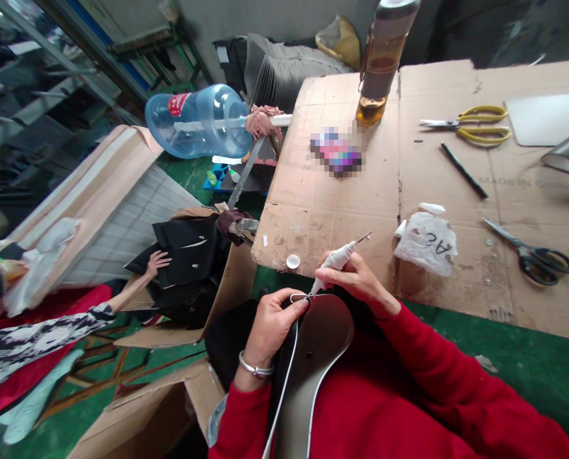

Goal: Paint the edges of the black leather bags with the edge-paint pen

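Note:
My left hand (271, 325) grips the top edge of a dark grey curved piece (313, 357) with a white trim cord along its rim, held over my lap. My right hand (355, 280) is closed around a white pen-shaped tool (338, 259) whose metal tip points up and to the right. A white cord runs from the tool's lower end down past the grey piece. Both sleeves are red, and a silver bangle sits on my left wrist.
Cardboard (341, 210) covers the table, bearing a crumpled plastic bag (427, 241), black scissors (532, 255), yellow scissors (475, 123), a black pen (463, 170), a bottle (382, 64) and a white cap (292, 261). At left another person's hand (156, 261) rests on black material.

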Motion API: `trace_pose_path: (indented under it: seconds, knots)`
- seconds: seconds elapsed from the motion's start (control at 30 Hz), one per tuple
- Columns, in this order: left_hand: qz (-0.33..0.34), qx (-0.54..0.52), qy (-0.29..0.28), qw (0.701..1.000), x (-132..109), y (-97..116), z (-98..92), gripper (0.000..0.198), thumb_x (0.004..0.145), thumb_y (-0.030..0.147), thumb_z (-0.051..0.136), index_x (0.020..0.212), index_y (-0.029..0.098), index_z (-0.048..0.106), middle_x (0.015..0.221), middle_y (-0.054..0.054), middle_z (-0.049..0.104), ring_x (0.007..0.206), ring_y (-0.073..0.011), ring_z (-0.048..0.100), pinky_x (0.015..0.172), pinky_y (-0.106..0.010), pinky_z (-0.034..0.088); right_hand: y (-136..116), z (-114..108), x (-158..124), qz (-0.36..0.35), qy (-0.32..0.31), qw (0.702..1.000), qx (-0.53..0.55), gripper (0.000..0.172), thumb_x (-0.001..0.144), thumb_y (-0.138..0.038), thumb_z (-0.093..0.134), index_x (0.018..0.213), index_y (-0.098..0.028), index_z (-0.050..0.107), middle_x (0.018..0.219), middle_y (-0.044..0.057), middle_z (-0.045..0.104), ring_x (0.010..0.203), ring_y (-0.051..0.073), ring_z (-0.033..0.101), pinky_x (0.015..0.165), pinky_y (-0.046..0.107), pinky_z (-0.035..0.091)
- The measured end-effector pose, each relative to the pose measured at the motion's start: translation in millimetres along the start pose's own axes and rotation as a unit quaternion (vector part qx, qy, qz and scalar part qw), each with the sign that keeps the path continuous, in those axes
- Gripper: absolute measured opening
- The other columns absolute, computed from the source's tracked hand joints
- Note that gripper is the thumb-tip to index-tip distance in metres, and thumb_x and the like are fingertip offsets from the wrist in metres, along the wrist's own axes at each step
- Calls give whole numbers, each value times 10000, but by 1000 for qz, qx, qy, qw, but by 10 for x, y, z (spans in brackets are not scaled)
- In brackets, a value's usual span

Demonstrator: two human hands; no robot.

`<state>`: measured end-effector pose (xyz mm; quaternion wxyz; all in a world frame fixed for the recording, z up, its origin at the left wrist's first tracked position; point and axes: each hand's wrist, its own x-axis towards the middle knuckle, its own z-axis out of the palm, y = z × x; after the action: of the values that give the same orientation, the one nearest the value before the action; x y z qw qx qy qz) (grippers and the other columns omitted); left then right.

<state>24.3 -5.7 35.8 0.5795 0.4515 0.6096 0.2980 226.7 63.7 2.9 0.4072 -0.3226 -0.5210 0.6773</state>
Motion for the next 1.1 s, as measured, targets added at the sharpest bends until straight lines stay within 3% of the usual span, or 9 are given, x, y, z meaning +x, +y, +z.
trace_pose_path:
  seconds: [0.37, 0.47, 0.6, 0.73, 0.9, 1.1]
  knots:
    - [-17, -9, -33, 999, -23, -43, 104, 150, 811, 294, 738, 757, 155, 752, 736, -13, 675, 726, -160, 555, 675, -251, 408, -10, -13, -3, 26, -11, 1000, 2, 391, 857, -483, 776, 685, -147, 672, 580, 18, 655, 514, 127, 584, 484, 219, 440]
    - [-16, -28, -10, 999, -15, -38, 84, 143, 794, 281, 736, 719, 159, 727, 689, 4, 646, 678, -142, 529, 646, -242, 398, -6, 4, -17, 22, 22, 999, 11, 388, 852, -496, 774, 701, -153, 672, 601, 24, 666, 524, 135, 586, 486, 229, 444]
    - [-17, -55, 76, 995, -5, -56, 2, 144, 758, 282, 746, 678, 165, 719, 623, 18, 612, 613, -129, 502, 599, -235, 389, 69, 48, -6, 0, 113, 994, 16, 358, 863, -511, 769, 787, -172, 684, 648, 7, 633, 556, 135, 561, 499, 242, 445]
    - [-13, -53, 140, 989, 6, -126, -85, 151, 744, 325, 781, 783, 180, 801, 730, -16, 713, 686, -164, 592, 651, -246, 453, 145, 96, 30, -44, 149, 986, -62, 318, 903, -491, 744, 856, -180, 696, 707, 17, 622, 606, 145, 551, 526, 258, 441]
    - [-11, -41, 151, 988, 7, -189, -133, 188, 741, 327, 804, 858, 182, 833, 849, -64, 785, 802, -212, 677, 732, -270, 505, 148, 131, 43, -83, 166, 969, -163, 293, 940, -475, 701, 899, -186, 706, 751, 23, 643, 615, 148, 547, 534, 268, 429]
    - [-47, -121, 148, 980, 16, -169, -155, 218, 657, 277, 863, 835, 160, 816, 787, -46, 764, 698, -172, 657, 662, -251, 508, 165, 134, 48, -95, 134, 968, -189, 253, 951, -445, 703, 925, -194, 714, 797, 17, 686, 681, 156, 611, 615, 263, 464]
